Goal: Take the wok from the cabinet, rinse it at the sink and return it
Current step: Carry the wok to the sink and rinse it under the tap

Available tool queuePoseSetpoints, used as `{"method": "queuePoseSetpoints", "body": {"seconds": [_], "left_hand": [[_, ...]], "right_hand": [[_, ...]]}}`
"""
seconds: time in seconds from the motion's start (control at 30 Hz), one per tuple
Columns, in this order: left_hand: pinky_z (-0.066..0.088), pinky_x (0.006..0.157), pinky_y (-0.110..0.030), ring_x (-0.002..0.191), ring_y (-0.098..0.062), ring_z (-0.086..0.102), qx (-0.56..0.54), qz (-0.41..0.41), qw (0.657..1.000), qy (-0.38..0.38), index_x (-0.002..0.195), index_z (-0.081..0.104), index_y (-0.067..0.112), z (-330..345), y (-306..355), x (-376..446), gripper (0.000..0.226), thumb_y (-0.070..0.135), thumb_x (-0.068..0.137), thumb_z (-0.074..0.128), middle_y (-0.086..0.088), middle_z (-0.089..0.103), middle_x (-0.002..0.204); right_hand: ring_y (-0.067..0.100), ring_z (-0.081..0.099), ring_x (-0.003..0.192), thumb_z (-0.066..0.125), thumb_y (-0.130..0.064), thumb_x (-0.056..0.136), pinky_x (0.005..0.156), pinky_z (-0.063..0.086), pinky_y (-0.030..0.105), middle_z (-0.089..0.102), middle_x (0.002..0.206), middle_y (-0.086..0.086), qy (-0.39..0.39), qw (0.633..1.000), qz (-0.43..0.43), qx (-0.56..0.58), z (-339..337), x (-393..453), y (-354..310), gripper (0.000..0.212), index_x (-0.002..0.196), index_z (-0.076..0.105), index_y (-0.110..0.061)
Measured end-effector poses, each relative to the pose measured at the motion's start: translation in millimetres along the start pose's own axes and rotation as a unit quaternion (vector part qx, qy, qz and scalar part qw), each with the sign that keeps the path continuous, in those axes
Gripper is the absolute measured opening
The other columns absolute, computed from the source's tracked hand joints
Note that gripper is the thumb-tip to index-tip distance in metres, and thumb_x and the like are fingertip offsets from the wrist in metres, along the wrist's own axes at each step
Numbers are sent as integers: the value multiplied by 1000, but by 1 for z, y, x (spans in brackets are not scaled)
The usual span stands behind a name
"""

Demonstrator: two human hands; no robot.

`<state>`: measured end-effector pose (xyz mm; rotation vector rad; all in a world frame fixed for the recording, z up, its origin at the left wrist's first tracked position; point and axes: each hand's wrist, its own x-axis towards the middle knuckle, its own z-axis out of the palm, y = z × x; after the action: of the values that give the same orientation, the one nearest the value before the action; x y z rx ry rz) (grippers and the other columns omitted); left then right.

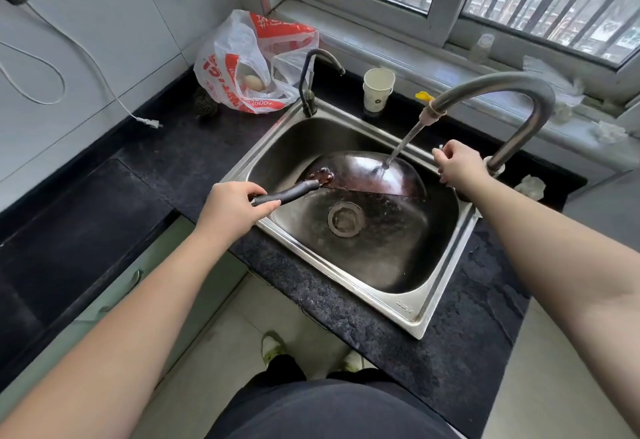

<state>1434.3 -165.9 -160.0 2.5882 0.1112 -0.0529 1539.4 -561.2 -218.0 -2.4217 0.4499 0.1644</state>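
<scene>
Gripping wok (367, 175) handle, left hand (230, 210), right hand (457, 166) hiding tap lever

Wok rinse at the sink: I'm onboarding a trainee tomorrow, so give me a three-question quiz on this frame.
1. True or false: water from the tap is landing on the wok.
2. Which hand grips the wok handle? A) left B) right
3. Fill in: the paper cup stands on the counter behind the ____.

Key: 1 true; 2 A, the left hand, while the right hand is at the tap's lever; 3 sink.
</scene>
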Motion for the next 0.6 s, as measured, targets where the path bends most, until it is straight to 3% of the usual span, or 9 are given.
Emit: {"method": "queuePoseSetpoints", "body": {"seconds": [0.17, 0.3, 0.43, 0.6], "left_hand": [[46, 63, -25, 59, -10, 60, -3, -10, 1000, -9, 94, 78, 17, -1, 0, 3, 29, 41, 78, 78, 8, 63, 63], [42, 62, -22, 58, -7, 57, -1, 2, 1000, -5, 95, 76, 16, 1, 6, -1, 30, 41, 78, 79, 9, 63, 65], [44, 66, -23, 72, -15, 63, 4, 45, 999, 19, 97, 76, 13, 7, 19, -5, 32, 38, 78, 80, -2, 72, 78], [41, 69, -24, 83, -21, 66, 42, 134, 990, 34, 102, 75, 11, 11, 35, -6, 33, 35, 79, 79, -6, 74, 89]], "right_hand": [[32, 71, 68, 50, -43, 97, 74, 59, 48, 68, 83, 12, -3, 1000, 0, -8, -1, 0, 1, 31, 75, 45, -22], [32, 70, 67, 51, -41, 98, 68, 60, 44, 67, 86, 15, -5, 1000, 0, 4, -1, 0, 0, 29, 78, 46, -21], [30, 69, 66, 51, -41, 98, 67, 61, 43, 67, 86, 14, -8, 1000, 2, 4, -2, 1, 0, 27, 84, 49, -18], [27, 68, 66, 51, -42, 99, 59, 54, 32, 66, 84, 11, -13, 1000, 3, 5, -2, 0, -1, 29, 76, 45, -24]]}}
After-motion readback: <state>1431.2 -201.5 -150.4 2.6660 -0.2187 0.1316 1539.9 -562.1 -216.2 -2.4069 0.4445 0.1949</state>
